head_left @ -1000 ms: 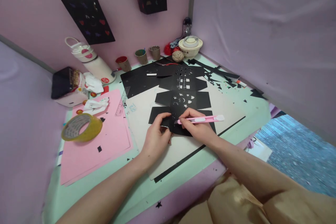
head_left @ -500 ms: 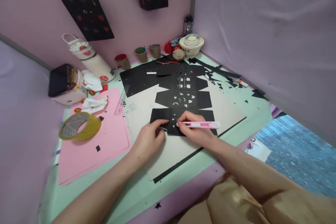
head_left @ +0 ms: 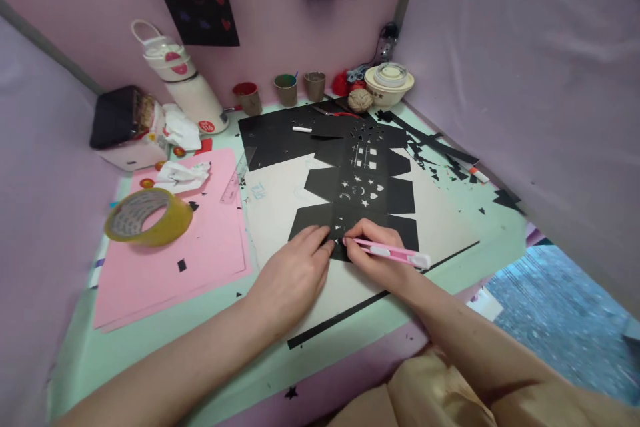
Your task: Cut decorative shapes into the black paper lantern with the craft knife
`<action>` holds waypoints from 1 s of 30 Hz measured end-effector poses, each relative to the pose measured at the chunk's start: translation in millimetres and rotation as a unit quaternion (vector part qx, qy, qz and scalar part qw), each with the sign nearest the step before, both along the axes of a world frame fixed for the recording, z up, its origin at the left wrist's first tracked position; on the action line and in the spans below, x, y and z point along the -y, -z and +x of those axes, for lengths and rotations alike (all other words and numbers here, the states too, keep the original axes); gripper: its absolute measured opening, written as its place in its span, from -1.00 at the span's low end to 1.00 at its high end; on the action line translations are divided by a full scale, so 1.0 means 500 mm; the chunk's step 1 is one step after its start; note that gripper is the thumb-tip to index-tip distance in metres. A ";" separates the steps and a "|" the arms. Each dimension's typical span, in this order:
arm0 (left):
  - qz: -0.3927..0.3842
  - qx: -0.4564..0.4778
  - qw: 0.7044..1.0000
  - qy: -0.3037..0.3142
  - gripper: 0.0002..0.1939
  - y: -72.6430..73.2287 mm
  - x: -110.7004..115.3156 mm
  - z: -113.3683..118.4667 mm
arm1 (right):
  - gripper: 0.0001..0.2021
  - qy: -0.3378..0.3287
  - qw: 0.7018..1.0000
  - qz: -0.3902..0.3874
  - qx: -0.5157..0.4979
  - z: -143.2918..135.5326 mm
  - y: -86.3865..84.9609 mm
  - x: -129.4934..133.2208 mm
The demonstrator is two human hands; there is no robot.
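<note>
My right hand (head_left: 379,261) is closed around a slim pink and white craft knife (head_left: 395,252), its tip down on a black card cutout (head_left: 400,195). Stars, moons, hearts and window shapes are cut through that card, with small triangular holes near the knife tip. My left hand (head_left: 295,270) lies flat, fingers stretched over the card's lower left part, just left of the tip. A pale board (head_left: 440,220) lies under the card. The fingers of my right hand partly hide the blade.
Pink sheets (head_left: 150,293) lie at left with a roll of yellow tape (head_left: 170,220) and crumpled tissues (head_left: 183,175) on them. Behind stand a white bottle (head_left: 197,100) and several cups (head_left: 287,91). Black scraps (head_left: 425,157) litter the right; a lidded bowl (head_left: 385,95) stands at the back.
The view has shifted. My left hand has flattened, its fingers moving closer to the knife tip. The knife in my right hand has tilted, its rear end lower and nearer me.
</note>
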State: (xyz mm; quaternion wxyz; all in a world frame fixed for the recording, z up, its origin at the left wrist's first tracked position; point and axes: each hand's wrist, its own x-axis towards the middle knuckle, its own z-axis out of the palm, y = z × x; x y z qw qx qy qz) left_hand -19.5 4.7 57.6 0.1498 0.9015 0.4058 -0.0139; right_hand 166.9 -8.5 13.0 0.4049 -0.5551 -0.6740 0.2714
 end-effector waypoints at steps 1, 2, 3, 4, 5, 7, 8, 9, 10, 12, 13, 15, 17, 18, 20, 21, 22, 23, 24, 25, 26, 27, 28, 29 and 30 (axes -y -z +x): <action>0.003 -0.003 1.000 0.025 -0.56 0.008 0.000 0.001 | -0.90 0.001 1.000 0.007 0.003 0.000 0.001 0.001; 0.006 -0.007 0.999 0.045 -0.53 0.016 -0.001 0.000 | -0.91 0.000 1.000 0.013 0.007 0.000 0.002 0.001; 0.008 -0.012 0.998 0.061 -0.51 0.023 -0.001 -0.001 | -0.91 -0.003 1.000 0.017 0.011 0.000 0.002 0.002; 0.010 -0.016 0.997 0.073 -0.50 0.028 -0.002 -0.003 | -0.91 -0.008 1.000 0.021 0.015 0.000 0.002 0.003; 0.013 -0.020 0.996 0.082 -0.49 0.032 -0.003 -0.005 | -0.91 -0.014 0.999 0.026 0.019 0.000 0.001 0.003; 0.021 -0.025 0.995 0.093 -0.49 0.036 -0.005 -0.009 | -0.91 -0.031 0.998 0.037 0.027 0.000 0.001 0.004; 0.024 -0.027 0.995 0.096 -0.49 0.036 -0.005 -0.010 | -0.91 -0.039 0.998 0.045 0.033 0.000 0.000 0.004; 0.027 -0.029 0.994 0.099 -0.49 0.037 -0.005 -0.010 | -0.91 -0.044 0.997 0.053 0.041 0.001 0.001 0.005; 0.029 -0.031 0.994 0.100 -0.49 0.037 -0.005 -0.011 | -0.91 -0.048 0.996 0.061 0.050 0.001 0.001 0.005; 0.031 -0.034 0.994 0.103 -0.48 0.038 -0.004 -0.010 | -0.92 -0.055 0.993 0.075 0.072 0.001 0.004 0.006; 0.032 -0.036 0.994 0.103 -0.47 0.038 -0.004 -0.010 | -0.92 -0.057 0.991 0.084 0.081 0.001 0.005 0.006; 0.030 -0.039 0.993 0.104 -0.45 0.038 -0.002 -0.010 | -0.92 -0.063 0.988 0.099 0.098 0.001 0.008 0.007; 0.027 -0.041 0.993 0.103 -0.43 0.038 -0.001 -0.009 | -0.92 -0.065 0.985 0.110 0.114 0.001 0.010 0.009; 0.025 -0.042 0.994 0.102 -0.42 0.038 -0.001 -0.008 | -0.92 -0.065 0.984 0.111 0.122 0.001 0.010 0.009; 0.020 -0.045 0.994 0.099 -0.40 0.038 -0.001 -0.007 | -0.91 -0.068 0.982 0.110 0.138 0.001 0.010 0.011; 0.018 -0.047 0.994 0.097 -0.40 0.039 -0.001 -0.007 | -0.90 -0.072 0.981 0.110 0.144 0.001 0.010 0.011; 0.015 -0.048 0.994 0.096 -0.40 0.039 -0.001 -0.006 | -0.90 -0.075 0.980 0.110 0.150 0.000 0.009 0.011; 0.013 -0.050 0.994 0.095 -0.39 0.039 -0.001 -0.005 | -0.89 -0.078 0.979 0.111 0.154 0.000 0.008 0.012; 0.011 -0.050 0.994 0.095 -0.39 0.039 -0.001 -0.004 | -0.89 -0.081 0.978 0.113 0.158 0.000 0.007 0.012; 0.009 -0.050 0.994 0.096 -0.39 0.038 -0.001 -0.004 | -0.89 -0.084 0.976 0.115 0.162 0.000 0.006 0.012; 0.007 -0.049 0.994 0.098 -0.39 0.038 0.000 -0.003 | -0.88 -0.087 0.975 0.118 0.166 0.000 0.006 0.012; 0.005 -0.048 0.994 0.099 -0.38 0.037 0.000 -0.003 | -0.88 -0.091 0.974 0.120 0.169 0.000 0.005 0.012; 0.003 -0.047 0.994 0.101 -0.36 0.037 0.000 -0.002 | -0.88 -0.095 0.973 0.123 0.172 0.000 0.005 0.012; 0.002 -0.045 0.994 0.102 -0.34 0.036 0.001 -0.003 | -0.88 -0.097 0.972 0.124 0.175 0.000 0.005 0.012; 0.003 -0.044 0.994 0.101 -0.33 0.036 0.001 -0.003 | -0.87 -0.098 0.971 0.124 0.178 0.000 0.006 0.012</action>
